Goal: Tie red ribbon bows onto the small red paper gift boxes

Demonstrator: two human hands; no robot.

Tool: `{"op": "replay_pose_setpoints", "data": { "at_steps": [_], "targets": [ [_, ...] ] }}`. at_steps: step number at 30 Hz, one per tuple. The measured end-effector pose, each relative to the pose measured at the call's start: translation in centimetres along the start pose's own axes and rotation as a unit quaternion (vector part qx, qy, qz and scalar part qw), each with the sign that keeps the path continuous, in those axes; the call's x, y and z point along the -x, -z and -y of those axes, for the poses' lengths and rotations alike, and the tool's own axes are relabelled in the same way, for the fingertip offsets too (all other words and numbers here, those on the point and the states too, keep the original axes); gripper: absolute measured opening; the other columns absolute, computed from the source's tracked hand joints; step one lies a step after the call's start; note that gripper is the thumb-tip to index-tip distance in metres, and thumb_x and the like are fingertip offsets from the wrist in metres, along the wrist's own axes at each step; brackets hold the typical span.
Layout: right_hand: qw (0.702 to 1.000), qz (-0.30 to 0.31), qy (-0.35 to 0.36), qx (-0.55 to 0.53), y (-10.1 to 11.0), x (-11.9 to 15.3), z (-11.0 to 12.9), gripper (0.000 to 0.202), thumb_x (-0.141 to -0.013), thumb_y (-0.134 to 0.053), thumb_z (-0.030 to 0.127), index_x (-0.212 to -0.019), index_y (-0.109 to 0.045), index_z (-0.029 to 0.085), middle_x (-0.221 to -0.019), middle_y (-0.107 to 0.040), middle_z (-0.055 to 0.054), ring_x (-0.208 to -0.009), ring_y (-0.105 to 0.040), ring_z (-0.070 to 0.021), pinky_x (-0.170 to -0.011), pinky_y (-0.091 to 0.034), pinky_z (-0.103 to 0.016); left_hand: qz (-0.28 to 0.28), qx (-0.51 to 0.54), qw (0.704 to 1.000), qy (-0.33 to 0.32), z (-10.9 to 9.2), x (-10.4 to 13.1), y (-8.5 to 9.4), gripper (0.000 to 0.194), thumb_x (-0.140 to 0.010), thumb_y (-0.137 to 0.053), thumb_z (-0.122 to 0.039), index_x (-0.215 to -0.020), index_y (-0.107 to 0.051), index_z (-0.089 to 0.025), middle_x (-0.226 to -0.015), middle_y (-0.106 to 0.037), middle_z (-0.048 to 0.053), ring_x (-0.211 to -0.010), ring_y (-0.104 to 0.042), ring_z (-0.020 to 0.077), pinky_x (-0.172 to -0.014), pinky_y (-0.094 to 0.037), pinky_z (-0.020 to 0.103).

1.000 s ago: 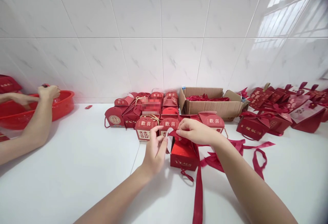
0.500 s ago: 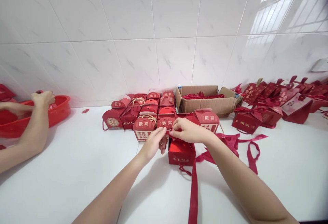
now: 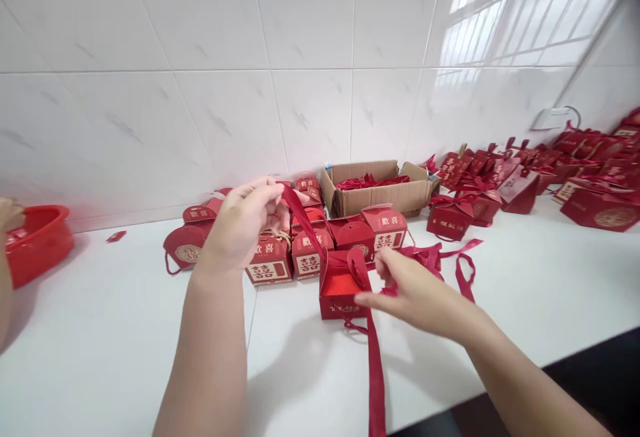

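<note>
My left hand is raised left of a small red box, pinching one end of a dark red ribbon that slants down to the box. The red box stands on the white table with its top flaps up and unjoined, a bright red inside showing. From its right side another ribbon length hangs down toward the table's front edge. Beside the box's right side is my right hand, thumb and fingers apart, with nothing visible held in it. A thin red cord loop lies at the box's front.
Closed red boxes stand behind. A cardboard carton holds red ribbons. Loose ribbons lie right of the box, and several finished red boxes stand farther right. At left, another person's arm is by a red basin.
My left hand has risen up and left, drawing a ribbon end out of the box. My right hand has come off the box's top to its right side. The view has turned right.
</note>
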State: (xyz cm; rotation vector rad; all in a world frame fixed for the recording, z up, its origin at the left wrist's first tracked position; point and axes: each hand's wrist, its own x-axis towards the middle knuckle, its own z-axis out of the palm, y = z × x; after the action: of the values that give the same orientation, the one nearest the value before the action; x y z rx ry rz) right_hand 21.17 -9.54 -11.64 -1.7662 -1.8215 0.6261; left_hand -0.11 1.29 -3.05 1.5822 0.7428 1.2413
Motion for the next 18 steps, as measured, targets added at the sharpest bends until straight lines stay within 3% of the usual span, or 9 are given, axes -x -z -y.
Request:
{"op": "replay_pose_setpoints", "data": {
  "at_steps": [4, 7, 11, 13, 14, 16, 18],
  "targets": [
    [0.987, -0.025, -0.065, -0.148, -5.0, 2.9, -2.3, 0.047, -0.073, -0.069, 0.049, -0.099, -0.041, 0.022, -0.102, -0.054, -0.006, -0.093, -0.054, -0.0211, -0.074, -0.045, -0.032, 0.012, 0.022, 1.000, -0.011, -0.3, -0.1, 0.0, 0.016, -0.074, -0.052, -0.019, -0.058, -0.052, -0.017, -0.056, -0.057, 0.001, -0.049, -0.057, 0.0134, -0.042, -0.042, 0.022],
    [0.953, -0.020, -0.064, -0.297, -7.5, 3.8, -3.4, 0.042, -0.081, -0.062, 0.042, -0.110, -0.037, 0.024, -0.092, -0.054, -0.003, -0.086, -0.056, -0.0172, -0.072, -0.046, -0.030, -0.002, 0.035, 0.999, -0.030, 0.0, -0.1, 0.2, 0.017, -0.075, -0.051, -0.016, -0.059, -0.052, -0.016, -0.060, -0.061, 0.002, -0.050, -0.059, 0.0129, -0.046, -0.046, 0.023],
    [0.868, 0.011, -0.042, -0.495, -6.6, 4.6, -4.5, 0.049, -0.079, -0.065, 0.036, -0.121, -0.041, 0.032, -0.071, -0.050, 0.005, -0.056, -0.049, -0.0106, -0.054, -0.041, -0.025, -0.045, 0.035, 0.996, -0.072, 0.0, 0.0, 0.9, 0.021, -0.077, -0.051, -0.014, -0.057, -0.051, -0.017, -0.059, -0.061, 0.002, -0.052, -0.059, 0.0116, -0.049, -0.049, 0.021],
    [0.828, 0.025, -0.022, -0.560, -4.9, 4.8, -4.9, 0.034, -0.075, -0.068, 0.036, -0.107, -0.058, 0.031, -0.067, -0.050, 0.003, -0.050, -0.048, -0.0100, -0.048, -0.039, -0.024, -0.064, 0.020, 0.994, -0.082, 0.0, 0.1, 1.1, 0.020, -0.078, -0.051, -0.013, -0.058, -0.051, -0.017, -0.059, -0.061, 0.001, -0.054, -0.060, 0.0117, -0.050, -0.051, 0.020],
    [0.822, 0.030, -0.009, -0.568, -4.1, 4.9, -5.0, 0.023, -0.074, -0.069, 0.036, -0.095, -0.065, 0.028, -0.066, -0.051, 0.002, -0.049, -0.050, -0.0106, -0.046, -0.039, -0.025, -0.068, 0.014, 0.994, -0.084, 0.0, 0.1, 1.2, 0.020, -0.078, -0.051, -0.013, -0.058, -0.052, -0.017, -0.059, -0.061, 0.001, -0.054, -0.061, 0.0116, -0.050, -0.051, 0.020],
    [0.847, 0.023, 0.022, -0.531, -3.0, 4.7, -4.9, 0.011, -0.072, -0.071, 0.035, -0.078, -0.070, 0.025, -0.067, -0.054, -0.001, -0.052, -0.054, -0.0125, -0.046, -0.042, -0.027, -0.070, 0.011, 0.994, -0.086, 0.1, 0.1, 1.2, 0.020, -0.078, -0.051, -0.012, -0.059, -0.052, -0.016, -0.058, -0.061, 0.001, -0.053, -0.061, 0.0115, -0.050, -0.052, 0.020],
    [0.902, -0.033, 0.057, -0.427, -2.5, 4.2, -4.7, 0.010, -0.073, -0.072, 0.030, -0.082, -0.073, 0.027, -0.075, -0.061, -0.004, -0.062, -0.059, -0.0160, -0.053, -0.049, -0.030, -0.071, 0.017, 0.993, -0.091, 0.0, 0.3, 1.2, 0.021, -0.079, -0.051, -0.012, -0.059, -0.052, -0.017, -0.058, -0.060, 0.001, -0.053, -0.061, 0.0112, -0.050, -0.052, 0.019]
  ]
}}
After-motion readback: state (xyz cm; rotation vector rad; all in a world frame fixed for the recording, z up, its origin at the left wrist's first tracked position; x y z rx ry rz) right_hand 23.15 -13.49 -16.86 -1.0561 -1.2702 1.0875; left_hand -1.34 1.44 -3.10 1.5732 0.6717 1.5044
